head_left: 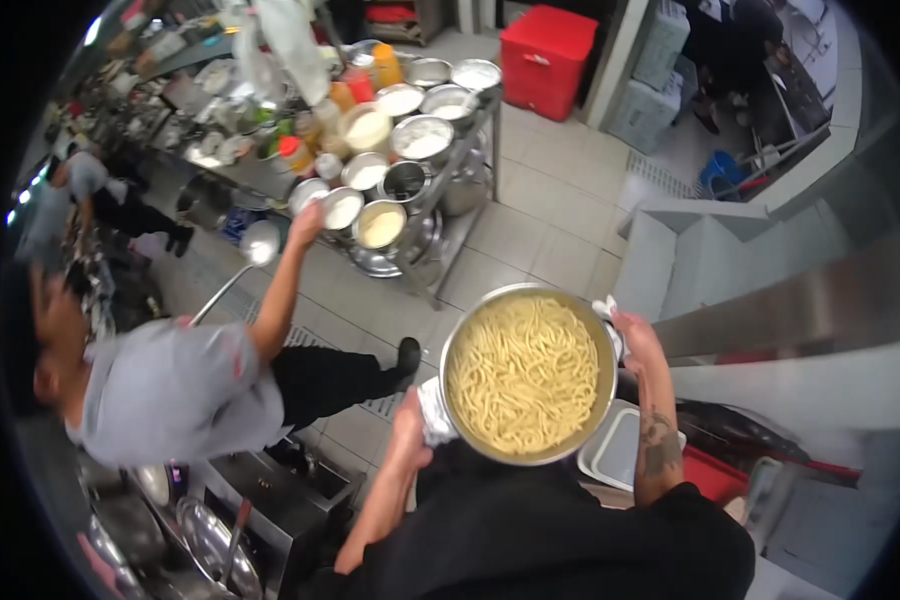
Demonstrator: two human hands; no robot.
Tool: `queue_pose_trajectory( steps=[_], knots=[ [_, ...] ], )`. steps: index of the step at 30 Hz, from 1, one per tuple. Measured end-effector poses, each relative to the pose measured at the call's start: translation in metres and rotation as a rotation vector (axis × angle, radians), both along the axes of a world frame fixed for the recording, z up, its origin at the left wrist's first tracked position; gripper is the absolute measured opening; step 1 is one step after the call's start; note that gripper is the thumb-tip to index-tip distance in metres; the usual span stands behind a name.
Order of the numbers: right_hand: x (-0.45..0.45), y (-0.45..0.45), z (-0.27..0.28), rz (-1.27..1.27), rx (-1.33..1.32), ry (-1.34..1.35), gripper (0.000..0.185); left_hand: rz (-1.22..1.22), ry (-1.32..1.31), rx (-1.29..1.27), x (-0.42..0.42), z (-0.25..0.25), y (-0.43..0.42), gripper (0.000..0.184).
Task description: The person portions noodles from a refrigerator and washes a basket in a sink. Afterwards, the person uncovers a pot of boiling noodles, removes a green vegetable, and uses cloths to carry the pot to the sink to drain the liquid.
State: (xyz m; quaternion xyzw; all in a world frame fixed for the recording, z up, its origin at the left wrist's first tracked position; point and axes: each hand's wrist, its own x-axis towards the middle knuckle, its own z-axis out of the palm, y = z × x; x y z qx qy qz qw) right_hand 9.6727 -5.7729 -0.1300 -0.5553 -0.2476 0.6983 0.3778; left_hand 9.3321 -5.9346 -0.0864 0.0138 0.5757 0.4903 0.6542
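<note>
A round metal pot (447, 335) full of noodles (525, 375) is held out in front of my body, its opening facing up. My left hand (406, 430) is closed on the pot's near left side, with a white cloth (435, 412) between hand and metal. On the opposite side my right hand (638, 340) grips the other edge, also through a white cloth (610, 322). Most of the fingers of both hands are hidden by the cloths and the rim. The noodles are pale yellow and come up close to the rim.
At the left a co-worker in a grey shirt (180, 395) holds a ladle (259, 243) and reaches toward a metal table crowded with ingredient bowls (380, 224). A red cooler box (548, 62) stands farther back. Grey steps (710, 245) rise at the right. Tiled floor (530, 235) lies ahead.
</note>
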Motion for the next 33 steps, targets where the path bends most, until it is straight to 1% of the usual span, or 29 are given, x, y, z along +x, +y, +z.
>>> queue_pose_trajectory(
  steps=[2,4,6,8,10,11,12,14,15,16,18,20,21,22,24,25,26,28,30,32,33],
  knots=[
    [0.020,0.056,0.000,-0.005,-0.019,0.006,0.028,-0.098,-0.064,0.011,0.001,0.005,0.079,0.046],
    [0.036,0.101,0.019,-0.107,-0.034,-0.141,0.028,-0.138,-0.090,-0.006,0.015,0.006,0.152,0.044],
    [0.053,0.157,0.032,-0.130,-0.016,-0.121,0.028,-0.164,-0.116,0.022,0.031,0.000,0.221,0.042],
    [0.076,0.214,0.021,-0.123,-0.029,-0.127,0.027,-0.166,-0.148,0.037,0.047,-0.004,0.282,0.041],
    [0.108,0.269,-0.001,-0.084,0.044,-0.120,0.029,-0.253,-0.138,-0.016,0.062,-0.007,0.342,0.038],
    [0.113,0.300,-0.001,-0.083,0.046,-0.111,0.029,-0.164,-0.082,-0.110,0.071,-0.014,0.351,0.036],
    [0.118,0.332,0.005,-0.114,0.060,-0.076,0.030,-0.112,-0.068,-0.083,0.085,-0.016,0.378,0.036],
    [0.136,0.387,0.020,-0.172,0.074,-0.040,0.032,-0.127,-0.117,-0.072,0.101,-0.013,0.457,0.038],
    [0.141,0.409,0.023,-0.225,-0.005,-0.071,0.031,-0.121,-0.186,-0.089,0.104,-0.022,0.480,0.044],
    [0.152,0.434,0.026,-0.220,-0.017,-0.098,0.031,-0.186,-0.165,-0.051,0.108,-0.030,0.501,0.066],
    [0.169,0.483,0.029,-0.202,-0.016,-0.097,0.032,-0.245,-0.364,0.035,0.116,-0.008,0.559,0.091],
    [0.189,0.530,0.032,-0.165,-0.055,-0.161,0.034,-0.239,-0.357,-0.051,0.132,-0.002,0.615,0.106],
    [0.189,0.558,0.042,-0.203,-0.036,-0.188,0.036,-0.229,-0.364,-0.049,0.138,-0.004,0.643,0.106],
    [0.190,0.587,0.046,-0.240,-0.016,-0.217,0.038,-0.313,-0.370,-0.030,0.144,0.010,0.680,0.107],
    [0.201,0.641,0.041,-0.275,-0.047,-0.062,0.042,-0.309,-0.410,0.015,0.153,0.005,0.733,0.105],
    [0.205,0.659,0.043,-0.301,-0.080,-0.047,0.043,-0.328,-0.401,-0.005,0.155,0.006,0.760,0.104],
    [0.206,0.687,0.040,-0.275,-0.091,-0.044,0.043,-0.345,-0.366,0.015,0.153,0.006,0.791,0.102],
    [0.209,0.738,0.042,-0.288,-0.068,0.001,0.043,-0.301,-0.388,-0.028,0.160,0.005,0.825,0.100],
    [0.207,0.797,0.044,-0.206,-0.051,-0.008,0.042,-0.253,-0.386,-0.025,0.163,0.013,0.868,0.098],
    [0.206,0.847,0.031,-0.130,-0.079,-0.089,0.045,-0.149,-0.329,-0.109,0.164,0.030,0.896,0.095],
    [0.191,0.880,0.034,-0.086,-0.098,0.009,0.046,-0.121,-0.363,-0.067,0.162,0.016,0.907,0.094]
  ],
)
